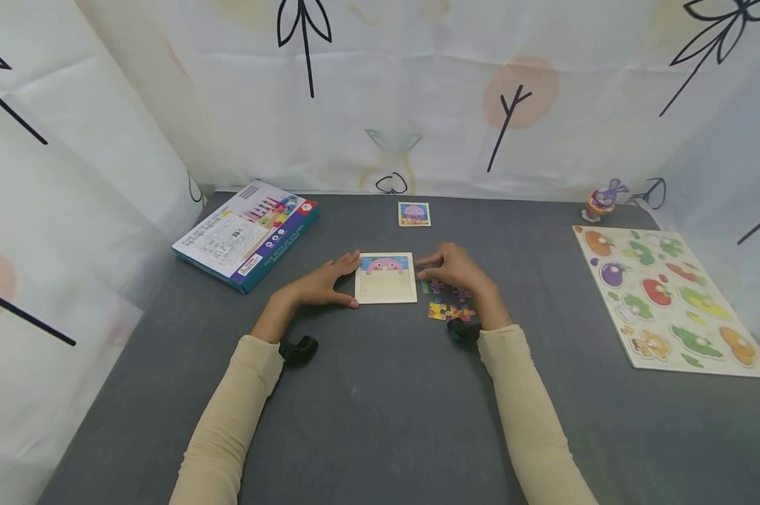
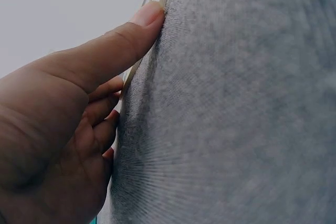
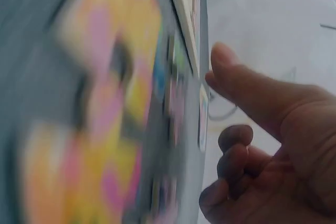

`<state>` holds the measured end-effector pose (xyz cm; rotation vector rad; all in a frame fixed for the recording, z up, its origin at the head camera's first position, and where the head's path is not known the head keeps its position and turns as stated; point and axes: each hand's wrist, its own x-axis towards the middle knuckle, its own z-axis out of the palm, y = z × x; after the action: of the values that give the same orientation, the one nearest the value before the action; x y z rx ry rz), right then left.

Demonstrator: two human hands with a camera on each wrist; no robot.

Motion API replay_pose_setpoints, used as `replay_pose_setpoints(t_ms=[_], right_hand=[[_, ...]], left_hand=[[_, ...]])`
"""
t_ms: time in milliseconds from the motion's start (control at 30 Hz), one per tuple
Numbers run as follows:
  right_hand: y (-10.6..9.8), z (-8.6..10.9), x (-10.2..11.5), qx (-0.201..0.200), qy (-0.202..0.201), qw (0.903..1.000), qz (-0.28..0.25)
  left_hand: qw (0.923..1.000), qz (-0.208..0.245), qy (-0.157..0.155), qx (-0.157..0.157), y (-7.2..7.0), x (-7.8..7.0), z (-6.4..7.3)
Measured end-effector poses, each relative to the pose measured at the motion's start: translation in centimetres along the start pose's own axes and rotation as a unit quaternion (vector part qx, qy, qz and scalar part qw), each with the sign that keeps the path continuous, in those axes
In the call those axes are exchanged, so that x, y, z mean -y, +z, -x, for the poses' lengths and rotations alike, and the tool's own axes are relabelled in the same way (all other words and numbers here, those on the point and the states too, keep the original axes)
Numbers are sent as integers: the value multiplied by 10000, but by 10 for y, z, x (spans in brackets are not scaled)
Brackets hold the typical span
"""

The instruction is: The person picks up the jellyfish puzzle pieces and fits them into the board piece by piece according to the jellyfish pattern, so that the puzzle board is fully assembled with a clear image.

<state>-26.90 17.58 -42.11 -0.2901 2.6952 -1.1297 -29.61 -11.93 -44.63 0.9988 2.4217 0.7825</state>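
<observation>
A square wooden puzzle board (image 1: 386, 290) lies mid-table, its upper part showing a pink character on blue and its lower part bare wood. At its left edge rests my left hand (image 1: 320, 284), thumb at the near corner and fingers along the side. In the left wrist view, the thumb (image 2: 121, 45) touches the board's edge. Beside the right edge is my right hand (image 1: 458, 270), its thumb and index finger apart; I see nothing between them. Colourful jigsaw pieces (image 1: 439, 311) lie under and near that hand, blurred in the right wrist view. Contact between the right fingertips and the board is unclear.
Behind the board lies a small picture card (image 1: 414, 214). A boxed set (image 1: 244, 235) sits at the back left. To the right is a large vegetable puzzle board (image 1: 676, 301), with a small figurine (image 1: 603, 201) behind it. Patterned cloth hangs around the table.
</observation>
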Motion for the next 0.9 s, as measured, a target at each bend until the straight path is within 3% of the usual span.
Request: replay_pose_setpoints(t_ms=[200, 367, 900], right_hand=[[-15, 14, -5, 66, -15, 9993, 357], [-18, 20, -9, 351, 126, 9980, 507], [-15, 17, -18, 451, -13, 9948, 915]], left_hand=[[10000, -45, 22, -64, -4, -2, 1], [9999, -108, 71, -81, -4, -3, 4], [9999, -75, 41, -107, -1, -2, 4]])
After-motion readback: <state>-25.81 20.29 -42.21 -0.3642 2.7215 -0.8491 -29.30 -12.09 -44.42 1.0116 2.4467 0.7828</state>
